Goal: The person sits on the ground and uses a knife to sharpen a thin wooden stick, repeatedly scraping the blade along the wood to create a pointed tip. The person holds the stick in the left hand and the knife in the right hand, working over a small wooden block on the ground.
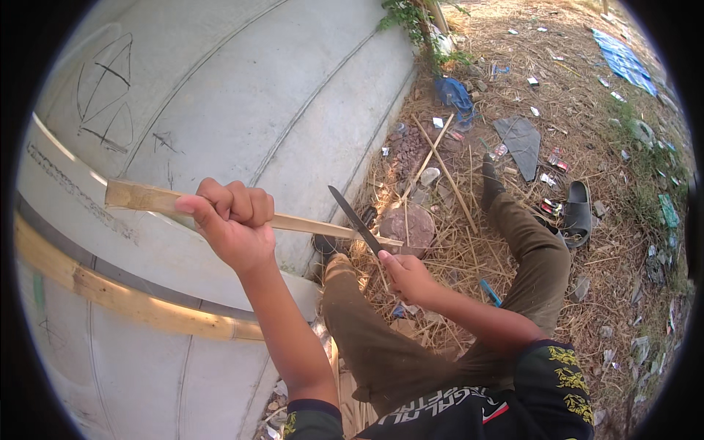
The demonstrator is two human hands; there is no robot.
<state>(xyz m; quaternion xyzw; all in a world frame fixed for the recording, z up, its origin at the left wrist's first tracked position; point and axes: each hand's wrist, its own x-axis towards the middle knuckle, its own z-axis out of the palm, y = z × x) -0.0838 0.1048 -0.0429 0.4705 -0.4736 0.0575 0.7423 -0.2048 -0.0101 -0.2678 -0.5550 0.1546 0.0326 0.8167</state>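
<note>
My left hand (pixel 233 220) grips a flat bamboo strip (pixel 139 196) near its middle. The strip runs from the left, thick end out, to a thin tip at the right. My right hand (pixel 405 276) holds the handle of a dark knife (pixel 353 218). Its blade points up and to the left and meets the thin end of the strip. Both hands are above my bent legs in olive trousers (pixel 367 330).
A large grey concrete ring (pixel 242 95) with a bamboo band (pixel 132 304) fills the left. Dry straw, thin bamboo sticks (pixel 440 165), a round stone (pixel 411 224), a black sandal (pixel 578 213), blue plastic scraps and litter cover the ground at the right.
</note>
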